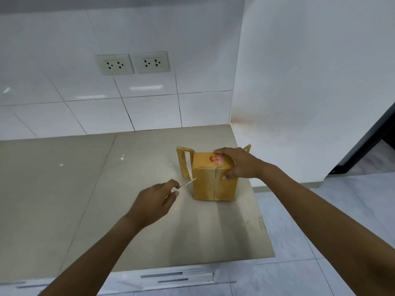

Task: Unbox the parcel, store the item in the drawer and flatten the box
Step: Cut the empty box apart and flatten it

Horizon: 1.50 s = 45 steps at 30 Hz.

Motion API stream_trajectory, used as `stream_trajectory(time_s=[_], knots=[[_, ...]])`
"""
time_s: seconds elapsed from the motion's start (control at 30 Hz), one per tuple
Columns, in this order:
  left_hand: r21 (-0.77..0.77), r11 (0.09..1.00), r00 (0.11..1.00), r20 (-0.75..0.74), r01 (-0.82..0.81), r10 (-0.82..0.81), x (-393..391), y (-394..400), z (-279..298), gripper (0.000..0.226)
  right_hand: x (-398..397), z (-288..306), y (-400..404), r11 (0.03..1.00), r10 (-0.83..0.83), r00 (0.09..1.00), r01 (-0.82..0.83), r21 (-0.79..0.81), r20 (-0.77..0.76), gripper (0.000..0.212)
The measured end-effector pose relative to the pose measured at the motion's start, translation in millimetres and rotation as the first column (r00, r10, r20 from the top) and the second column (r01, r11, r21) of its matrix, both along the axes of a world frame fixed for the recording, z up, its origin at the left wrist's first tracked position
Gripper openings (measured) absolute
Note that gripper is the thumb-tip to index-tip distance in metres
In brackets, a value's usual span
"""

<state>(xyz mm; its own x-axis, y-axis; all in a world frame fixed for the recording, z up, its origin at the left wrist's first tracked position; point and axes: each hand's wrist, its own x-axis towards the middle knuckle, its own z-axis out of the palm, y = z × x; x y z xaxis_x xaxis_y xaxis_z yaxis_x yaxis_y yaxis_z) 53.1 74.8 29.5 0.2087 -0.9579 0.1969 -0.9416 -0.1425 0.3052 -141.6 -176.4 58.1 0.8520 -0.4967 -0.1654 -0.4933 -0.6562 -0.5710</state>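
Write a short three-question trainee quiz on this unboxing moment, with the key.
1. True or false: the right hand rests on top of the cardboard box.
2. What does the left hand hold? A) a roll of tape B) a thin metal blade C) a marker pen
3. Fill in: the box stands on the ____, near its right edge, below the two wall sockets.

Key
1. True; the fingers wrap over its top right corner.
2. B; its tip points at the left side of the box, by the raised flap.
3. Countertop.
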Motion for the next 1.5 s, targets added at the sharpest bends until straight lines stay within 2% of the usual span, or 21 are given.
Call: stream_trajectory(time_s=[0.07, 0.17, 0.3, 0.47, 0.7, 0.9, 1.03, 1.1, 1.27, 1.37, 1.5], knots=[[0.024, 0.999, 0.999, -0.024, -0.035, 0.036, 0.8, -10.8, 7.1, 0.020, 3.0, -0.5, 0.4, 1.000, 0.008, 1.000, -0.008, -0.001, 0.004, 0.088], [0.114, 0.989, 0.968, -0.220, -0.094, 0.117, 4.1, -29.4, 14.7, 0.024, 5.2, 0.0, -0.6, 1.000, -0.006, 1.000, 0.006, -0.001, 0.006, 0.088], [0.168, 0.985, 0.917, -0.396, 0.023, 0.047, 7.3, -42.8, 18.0, 0.022, 5.6, -1.8, 1.4, 1.000, -0.008, 1.000, 0.008, -0.009, 0.002, 0.088], [0.182, 0.977, 0.858, -0.514, 0.112, -0.003, 3.6, -59.8, 18.6, 0.027, 6.0, -4.8, 5.1, 1.000, -0.011, 1.000, 0.011, -0.012, 0.011, 0.087], [0.189, 0.971, 0.850, -0.527, 0.146, -0.025, -11.3, -75.3, 23.5, 0.032, 2.0, -5.0, 4.2, 1.000, -0.026, 1.000, 0.026, -0.002, 0.015, 0.087], [0.301, 0.952, 0.762, -0.628, 0.048, 0.160, 22.1, -40.8, 27.3, 0.033, 5.5, -6.1, 3.8, 0.999, -0.024, 1.000, 0.024, 0.021, 0.018, 0.087], [0.298, 0.954, 0.750, -0.640, 0.040, 0.169, 22.9, -42.3, 28.7, 0.034, 4.4, -5.1, 2.0, 0.998, -0.049, 0.999, 0.048, 0.029, 0.022, 0.087], [0.285, 0.957, 0.756, -0.637, 0.048, 0.152, 19.4, -45.6, 29.2, 0.034, 2.2, -4.6, 2.0, 0.998, -0.053, 0.998, 0.052, 0.032, 0.025, 0.087], [0.231, 0.962, 0.841, -0.542, 0.148, 0.001, 6.1, -53.7, 28.4, 0.031, 5.3, -6.3, 6.5, 0.999, -0.023, 0.999, 0.022, 0.028, 0.025, 0.089], [0.220, 0.969, 0.836, -0.549, 0.115, 0.025, 7.6, -57.4, 30.7, 0.031, 3.5, -5.2, 5.2, 0.999, -0.026, 0.999, 0.025, 0.028, 0.026, 0.089], [0.286, 0.954, 0.834, -0.545, 0.084, 0.090, 24.1, -47.6, 31.7, 0.032, 1.6, -7.9, 4.8, 0.998, -0.042, 0.998, 0.040, 0.051, 0.037, 0.089]])
